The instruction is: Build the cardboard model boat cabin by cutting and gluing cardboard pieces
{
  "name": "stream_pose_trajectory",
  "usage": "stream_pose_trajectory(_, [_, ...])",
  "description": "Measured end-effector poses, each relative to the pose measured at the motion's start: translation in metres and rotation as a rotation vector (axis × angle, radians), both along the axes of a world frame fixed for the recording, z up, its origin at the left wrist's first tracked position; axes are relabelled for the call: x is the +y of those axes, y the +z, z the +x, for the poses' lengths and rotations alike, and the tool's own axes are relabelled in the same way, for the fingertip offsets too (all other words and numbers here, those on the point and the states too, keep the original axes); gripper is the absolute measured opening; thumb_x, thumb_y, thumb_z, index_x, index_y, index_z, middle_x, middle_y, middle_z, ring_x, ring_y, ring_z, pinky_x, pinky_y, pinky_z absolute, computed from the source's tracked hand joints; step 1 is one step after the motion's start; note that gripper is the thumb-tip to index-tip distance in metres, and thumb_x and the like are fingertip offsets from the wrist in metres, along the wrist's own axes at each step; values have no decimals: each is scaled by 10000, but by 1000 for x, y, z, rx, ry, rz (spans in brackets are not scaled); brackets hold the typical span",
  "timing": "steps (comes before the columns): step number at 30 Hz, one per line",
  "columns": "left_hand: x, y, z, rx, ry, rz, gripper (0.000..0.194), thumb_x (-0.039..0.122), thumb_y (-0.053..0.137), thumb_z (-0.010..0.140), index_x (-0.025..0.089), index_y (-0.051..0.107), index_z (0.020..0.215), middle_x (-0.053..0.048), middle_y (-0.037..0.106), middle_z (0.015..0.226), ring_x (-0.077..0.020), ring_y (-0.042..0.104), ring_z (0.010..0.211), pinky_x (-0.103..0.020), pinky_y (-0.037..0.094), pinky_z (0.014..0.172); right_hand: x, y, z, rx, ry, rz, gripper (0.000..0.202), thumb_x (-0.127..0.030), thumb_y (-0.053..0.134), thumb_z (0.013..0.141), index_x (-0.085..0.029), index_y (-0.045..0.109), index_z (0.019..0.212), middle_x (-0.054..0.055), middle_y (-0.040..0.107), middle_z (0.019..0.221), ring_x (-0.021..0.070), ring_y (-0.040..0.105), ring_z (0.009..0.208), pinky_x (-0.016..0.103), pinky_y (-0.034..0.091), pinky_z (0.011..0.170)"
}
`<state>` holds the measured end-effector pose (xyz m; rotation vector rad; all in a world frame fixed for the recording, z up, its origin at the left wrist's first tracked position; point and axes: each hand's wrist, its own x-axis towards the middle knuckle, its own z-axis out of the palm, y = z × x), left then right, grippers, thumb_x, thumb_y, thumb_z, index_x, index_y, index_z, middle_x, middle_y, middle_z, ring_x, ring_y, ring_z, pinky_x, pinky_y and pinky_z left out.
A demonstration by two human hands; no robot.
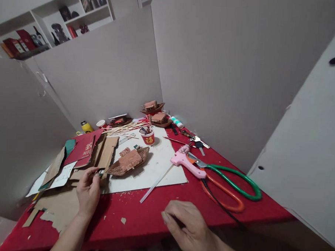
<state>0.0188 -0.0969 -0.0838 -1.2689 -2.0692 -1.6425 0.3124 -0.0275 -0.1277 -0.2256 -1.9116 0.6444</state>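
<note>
My left hand [89,191] is over the cardboard pieces at the left, thumb and fingers pinched together; whatever is between the fingertips is too small to name. My right hand [189,227] hangs over the front edge of the red table, its fingers curled in, with nothing visible in it. A brown model boat [130,161] with a reddish cabin sits on the white sheet [160,166], right of my left hand. Beyond my right hand lie a pink glue gun [189,166] with a clear glue stick and large scissors [232,176] with one green and one orange handle.
Torn cardboard [60,206] and a red board [81,149] cover the left side. A red paper cup [147,137] holds tools. Thin sticks [125,128], more model boats [159,119] and keys [200,144] lie farther back. Grey panels surround the table [130,220].
</note>
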Motion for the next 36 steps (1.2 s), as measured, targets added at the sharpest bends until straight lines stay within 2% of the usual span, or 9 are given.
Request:
stream_pose_trajectory(11, [-3,0,6,29,-29,33,191,317,608,814,185,655,944,0,633,791,-127,609,594,-241,505,587,-1,-2,-1,-1,-16,-9,206,-121,479,953,-210,493,768,-37,479,622,115,463,565,265,347,582])
stream_pose_trajectory(19, [-5,-4,5,19,-2,54,192,320,593,827,181,658,942,-22,648,838,-116,595,578,-232,513,560,-3,-3,0,-20,20,-27,198,-120,477,961,-209,478,784,-40,463,627,112,456,559,259,331,570])
stream_pose_trajectory(26, [-5,0,6,39,-7,66,171,296,604,835,182,644,956,-6,643,832,-110,598,587,-227,508,584,-2,3,3,18,56,25,187,-77,459,944,-211,476,816,-30,491,637,120,457,571,260,354,576])
stream_pose_trajectory(32, [-1,-2,9,73,-40,6,160,296,590,859,180,633,962,-13,636,844,-111,604,597,-227,507,579,-1,7,4,23,90,11,183,-70,459,947,-212,472,831,-27,488,635,121,451,574,257,363,573])
stream_pose_trajectory(36, [-1,2,7,98,-91,-100,152,291,562,882,183,641,954,9,630,705,-129,608,563,-228,496,531,0,5,6,-1,86,-1,184,-80,451,955,-214,468,831,-26,505,631,115,477,567,246,382,576])
